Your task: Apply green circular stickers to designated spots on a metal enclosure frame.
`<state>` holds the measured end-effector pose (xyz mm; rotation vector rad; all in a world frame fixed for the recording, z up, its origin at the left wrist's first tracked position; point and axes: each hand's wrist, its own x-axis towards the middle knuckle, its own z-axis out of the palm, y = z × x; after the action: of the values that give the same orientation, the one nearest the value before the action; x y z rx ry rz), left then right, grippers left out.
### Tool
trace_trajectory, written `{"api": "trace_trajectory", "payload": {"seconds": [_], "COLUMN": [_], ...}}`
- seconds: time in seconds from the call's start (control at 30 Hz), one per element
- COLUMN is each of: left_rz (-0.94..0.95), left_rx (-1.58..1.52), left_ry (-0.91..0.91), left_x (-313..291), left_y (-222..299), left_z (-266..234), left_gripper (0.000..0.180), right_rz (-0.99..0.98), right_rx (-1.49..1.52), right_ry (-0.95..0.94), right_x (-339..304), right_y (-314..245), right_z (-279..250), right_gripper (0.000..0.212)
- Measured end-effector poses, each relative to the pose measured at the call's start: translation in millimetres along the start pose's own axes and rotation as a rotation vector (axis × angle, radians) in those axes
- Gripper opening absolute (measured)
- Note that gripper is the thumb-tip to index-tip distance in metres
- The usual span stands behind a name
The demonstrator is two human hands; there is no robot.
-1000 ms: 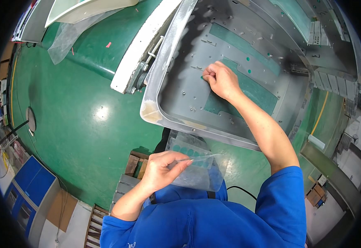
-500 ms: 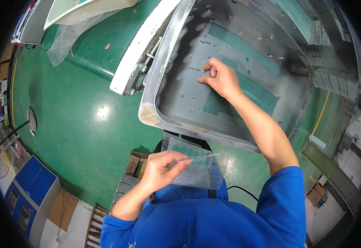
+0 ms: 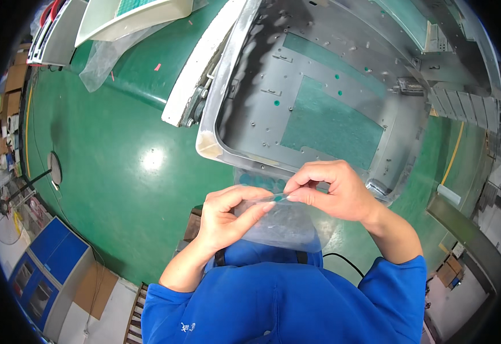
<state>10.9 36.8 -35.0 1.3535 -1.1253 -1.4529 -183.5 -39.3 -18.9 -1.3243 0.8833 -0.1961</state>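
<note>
My left hand [image 3: 227,218] pinches a clear plastic sheet [image 3: 288,229] between thumb and fingers, above my lap. Closed at the sheet's upper edge, my right hand [image 3: 334,189] has thumb and forefinger together beside a small green round sticker [image 3: 279,197]. Whether the fingertips have hold of the sticker itself is too small to tell. Behind the hands, another sheet with green round stickers [image 3: 253,180] is partly hidden. Just beyond stands a grey metal housing [image 3: 250,137], its inside bearing green film patches [image 3: 331,120] and several small green dots [image 3: 277,103].
Left of the housing is a white-edged panel with bolts [image 3: 196,74]. A cream tray [image 3: 136,23] and loose plastic film [image 3: 104,60] lie at the far left. A blue cabinet [image 3: 47,252], a round-headed stand [image 3: 54,168] and a wooden slatted piece [image 3: 136,312] are at the left.
My right hand has come back from inside the housing to the sheet in my left hand. A green dot now shows on the housing where my right fingertips were.
</note>
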Motion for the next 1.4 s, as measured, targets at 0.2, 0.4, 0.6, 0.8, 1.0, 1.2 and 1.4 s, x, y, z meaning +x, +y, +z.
{"api": "trace_trajectory", "payload": {"seconds": [0.2, 0.4, 0.6, 0.8, 1.0, 1.2, 1.4], "left_rz": [0.108, 0.111, -0.038, -0.111, -0.246, -0.258, -0.254], "left_rx": [0.159, 0.193, 0.158, 0.237, 0.286, 0.265, 0.272], "left_ry": [-0.055, -0.097, -0.085, -0.099, -0.147, -0.160, -0.185], "left_x": [8, 17, 19, 2, -16, -19, -19], "left_y": [0, 0, -2, -15, -31, -38, -38], "left_z": [12, 22, 31, 21, 16, 20, 23], "left_gripper": [0.005, 0.003, 0.004, 0.007, 0.006, 0.006, 0.006], "right_rz": [-0.097, -0.069, -0.286, 0.123, 0.251, 0.190, 0.146], "right_rx": [0.057, 0.128, -0.127, -0.330, -0.472, -0.574, -0.629], "right_ry": [0.127, 0.213, 0.366, 0.275, 0.145, 0.171, 0.204], "right_x": [-10, -20, -22, 3, 7, 8, 8], "right_y": [6, 19, 16, 90, 157, 150, 156], "right_z": [-2, 0, -5, -67, -68, -64, -60], "right_gripper": [0.010, 0.008, 0.005, 0.002, 0.005, 0.002, 0.002]}}
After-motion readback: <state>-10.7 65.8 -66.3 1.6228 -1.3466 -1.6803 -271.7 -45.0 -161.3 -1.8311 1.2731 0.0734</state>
